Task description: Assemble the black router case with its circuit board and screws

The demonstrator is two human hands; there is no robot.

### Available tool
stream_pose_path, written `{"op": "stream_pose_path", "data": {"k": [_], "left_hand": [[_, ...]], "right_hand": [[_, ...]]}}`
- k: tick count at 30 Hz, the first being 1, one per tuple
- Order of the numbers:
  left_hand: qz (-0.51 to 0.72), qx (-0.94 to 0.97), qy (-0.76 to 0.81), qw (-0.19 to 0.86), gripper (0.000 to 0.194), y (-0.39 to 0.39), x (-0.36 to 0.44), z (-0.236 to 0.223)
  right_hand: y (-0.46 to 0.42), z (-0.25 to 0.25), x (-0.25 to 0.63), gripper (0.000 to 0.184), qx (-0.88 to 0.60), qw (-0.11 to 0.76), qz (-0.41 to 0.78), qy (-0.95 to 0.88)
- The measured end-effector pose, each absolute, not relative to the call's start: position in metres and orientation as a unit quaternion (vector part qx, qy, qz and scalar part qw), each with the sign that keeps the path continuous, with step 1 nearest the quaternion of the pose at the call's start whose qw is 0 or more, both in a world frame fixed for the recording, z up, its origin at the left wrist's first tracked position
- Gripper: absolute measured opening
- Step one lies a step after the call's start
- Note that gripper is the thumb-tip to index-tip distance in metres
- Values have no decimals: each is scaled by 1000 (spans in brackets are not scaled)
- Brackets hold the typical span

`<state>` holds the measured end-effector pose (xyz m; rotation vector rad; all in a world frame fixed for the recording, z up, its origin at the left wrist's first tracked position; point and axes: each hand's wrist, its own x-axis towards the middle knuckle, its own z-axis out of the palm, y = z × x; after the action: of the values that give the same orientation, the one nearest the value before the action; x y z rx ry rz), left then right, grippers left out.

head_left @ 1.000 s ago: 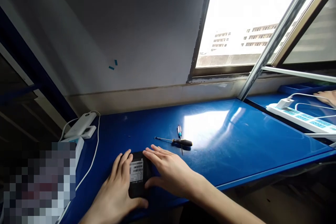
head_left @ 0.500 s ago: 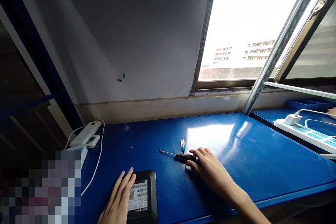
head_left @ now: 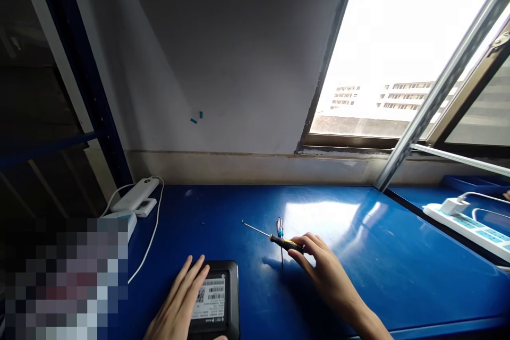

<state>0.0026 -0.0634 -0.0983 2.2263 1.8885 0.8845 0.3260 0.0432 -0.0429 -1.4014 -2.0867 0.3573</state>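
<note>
My right hand [head_left: 319, 257] pinches the end of a black-and-yellow screwdriver [head_left: 281, 243], whose thin shaft points left and slightly up, just above the table. Beneath it, a second screwdriver [head_left: 280, 227] with a clear and blue handle lies on the blue surface, its shaft toward me. At the near edge, my left hand [head_left: 179, 300] rests with fingers stretched across the left part of a flat black device [head_left: 232, 297]. A white label [head_left: 213, 297] with barcodes and a square code faces up on the device. The device's lower edge is out of view.
White power strips and adapters [head_left: 137, 195] with a cable [head_left: 153, 239] stand at the left of the blue table [head_left: 223, 207]. On the right are a metal post [head_left: 410, 141], another power strip [head_left: 474, 228] and a blue tray [head_left: 470, 184]. A tiny dark speck [head_left: 203, 223] lies mid-left.
My right hand has left the device, moved right to the black-and-yellow screwdriver, gripped its handle and raised it off the table. My left hand stays on the device. The view has shifted.
</note>
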Motion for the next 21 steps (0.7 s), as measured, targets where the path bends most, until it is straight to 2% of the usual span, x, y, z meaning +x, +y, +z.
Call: {"op": "stream_pose_path", "data": {"k": [5,11,16,21], "left_hand": [[234,734,631,95,81,-67,3,-80],[191,714,661,128,82,-68,8,-61],[199,709,662,139,81,-71,10,-56],[233,713,650,124,80,-74,8,-62]], "right_hand": [[30,-41,330,27,-485,303,134,-809],[11,-33,328,27,-444,290,125,-839],[-1,-26,329,27,-447,272,136,-842],[1,-23,329,34,-470,243,190,-827]]}}
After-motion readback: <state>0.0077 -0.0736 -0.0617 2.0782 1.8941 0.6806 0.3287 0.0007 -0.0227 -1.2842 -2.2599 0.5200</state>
